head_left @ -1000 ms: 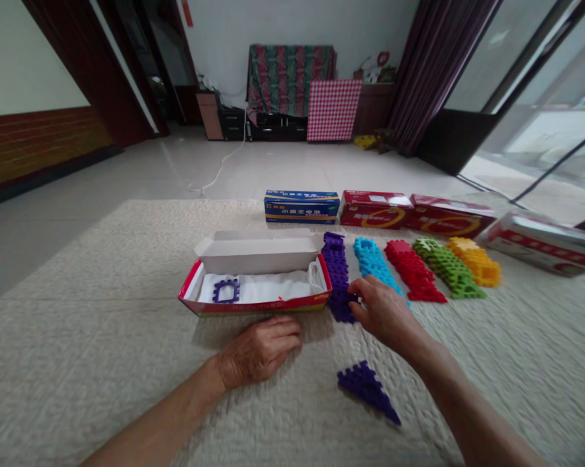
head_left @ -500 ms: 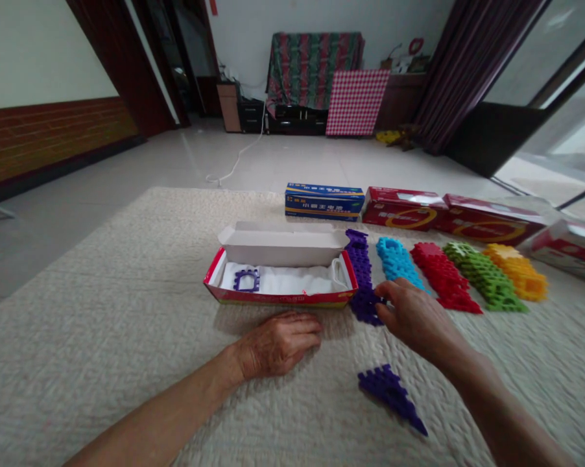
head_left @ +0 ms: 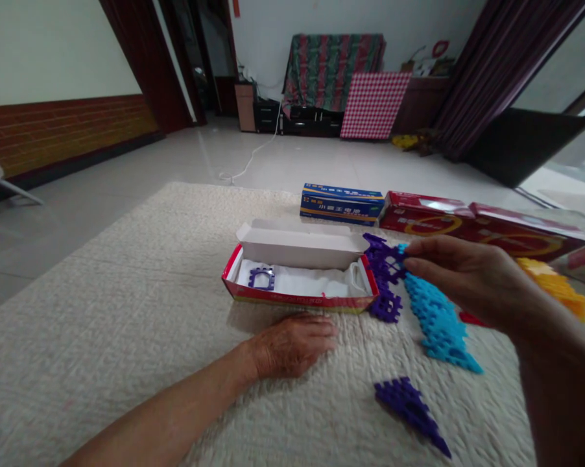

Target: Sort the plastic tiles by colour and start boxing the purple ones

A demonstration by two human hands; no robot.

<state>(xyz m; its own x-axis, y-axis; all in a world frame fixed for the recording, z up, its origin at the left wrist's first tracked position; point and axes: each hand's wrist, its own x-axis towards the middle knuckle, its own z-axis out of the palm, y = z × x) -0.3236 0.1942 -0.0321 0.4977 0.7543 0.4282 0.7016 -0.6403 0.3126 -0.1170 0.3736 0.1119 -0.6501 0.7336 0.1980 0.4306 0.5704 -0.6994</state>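
Observation:
My right hand (head_left: 462, 272) pinches a purple interlocking plastic tile (head_left: 394, 267), raised over the row of purple tiles (head_left: 386, 306). Beside that row lie light-blue tiles (head_left: 438, 321). My left hand (head_left: 297, 344) rests on the mat with its fingers laid down, holding nothing. Just beyond it stands an open red and white cardboard box (head_left: 297, 299), its flap folded back. Inside, a purple square frame tile (head_left: 272, 279) lies on white cloth-like material (head_left: 302, 280). Nearer to me, a purple triangular tile (head_left: 409, 405) lies flat on the mat.
A blue box (head_left: 341, 206) and red boxes (head_left: 423, 217) line the far side of the mat (head_left: 151, 279). Yellow tiles (head_left: 555, 288) and a bit of red tile (head_left: 470, 318) show around my right arm, which hides the green ones.
My right hand has lifted a purple tile from the purple row. My left hand stays by the box. The whole view has shifted, so things appear farther right.

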